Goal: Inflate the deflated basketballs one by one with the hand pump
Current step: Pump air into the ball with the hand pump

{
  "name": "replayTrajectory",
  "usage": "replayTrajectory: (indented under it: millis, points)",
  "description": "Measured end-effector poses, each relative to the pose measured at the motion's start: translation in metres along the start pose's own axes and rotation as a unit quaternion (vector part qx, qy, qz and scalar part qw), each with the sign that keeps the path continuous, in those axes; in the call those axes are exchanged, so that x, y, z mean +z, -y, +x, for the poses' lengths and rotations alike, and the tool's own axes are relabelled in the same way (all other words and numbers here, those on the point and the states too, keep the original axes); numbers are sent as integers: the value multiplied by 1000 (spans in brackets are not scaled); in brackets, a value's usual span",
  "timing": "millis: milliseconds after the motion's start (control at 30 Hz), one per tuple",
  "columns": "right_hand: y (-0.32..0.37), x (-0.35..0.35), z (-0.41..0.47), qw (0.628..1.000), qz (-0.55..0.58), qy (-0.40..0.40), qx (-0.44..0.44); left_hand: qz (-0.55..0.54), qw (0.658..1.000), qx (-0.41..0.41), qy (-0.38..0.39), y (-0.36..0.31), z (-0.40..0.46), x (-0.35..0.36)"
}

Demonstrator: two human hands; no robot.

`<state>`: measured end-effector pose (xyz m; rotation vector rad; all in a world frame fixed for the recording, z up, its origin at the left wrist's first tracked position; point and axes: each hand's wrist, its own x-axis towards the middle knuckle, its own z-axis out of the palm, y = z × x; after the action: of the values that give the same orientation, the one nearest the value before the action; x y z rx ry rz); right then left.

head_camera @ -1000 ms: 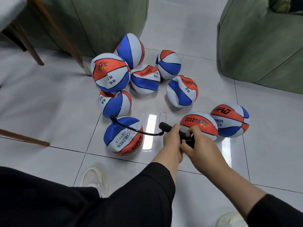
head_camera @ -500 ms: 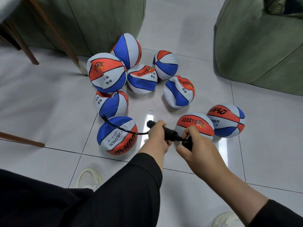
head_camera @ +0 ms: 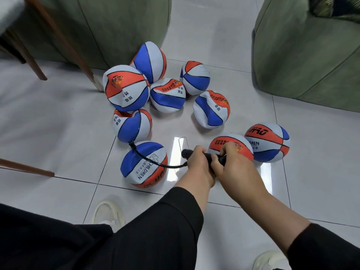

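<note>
A black hand pump (head_camera: pixel 187 153) lies level above the floor between my hands. My left hand (head_camera: pixel 198 162) grips its barrel and my right hand (head_camera: pixel 232 166) grips the handle, pushed in close to the left hand. A thin black hose (head_camera: pixel 153 162) curves from the pump to the top of the blue, white and orange basketball (head_camera: pixel 144 164) in front of me. Several dented, deflated basketballs (head_camera: pixel 167 95) lie in a cluster behind it. Two rounder balls (head_camera: pixel 266 143) sit to the right, one partly hidden by my right hand.
Green upholstered seats stand at the back left (head_camera: pixel 116 26) and back right (head_camera: pixel 311 51). Wooden chair legs (head_camera: pixel 64 43) slant down at the left. My light shoes (head_camera: pixel 109 213) rest on the white tiled floor near the bottom edge.
My right hand pulled the pump handle out half a second ago and has now pushed it back in, so both hands are close together again.
</note>
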<state>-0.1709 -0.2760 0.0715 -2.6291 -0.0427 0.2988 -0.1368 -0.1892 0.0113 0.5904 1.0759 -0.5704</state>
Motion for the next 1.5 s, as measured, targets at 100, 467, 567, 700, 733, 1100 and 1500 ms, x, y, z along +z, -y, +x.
replayTrajectory:
  millis: [100, 467, 567, 700, 733, 1100, 1500]
  points:
    - [1, -1, -2, 1000, 7, 21, -3, 11, 999, 27, -16, -7, -2, 0]
    - [10, -16, -1, 999, 39, -15, -5, -32, 998, 26, -44, -22, 14, -13]
    - [6, -8, 6, 1000, 17, -6, 4, -33, 999, -12, -15, -3, 4, -5]
    - [1, -2, 8, 1000, 6, -11, 2, -28, 1000, -10, -1, 1, -7, 5]
    - [0, -2, 8, 1000, 12, -11, 4, -25, 1000, 2, -2, -1, -6, 6]
    - [0, -18, -2, 998, 65, -23, 11, -2, 993, 104, -55, -34, 15, -14]
    - [4, -2, 14, 999, 25, -27, 15, -13, 1000, 24, 13, -6, -1, 6]
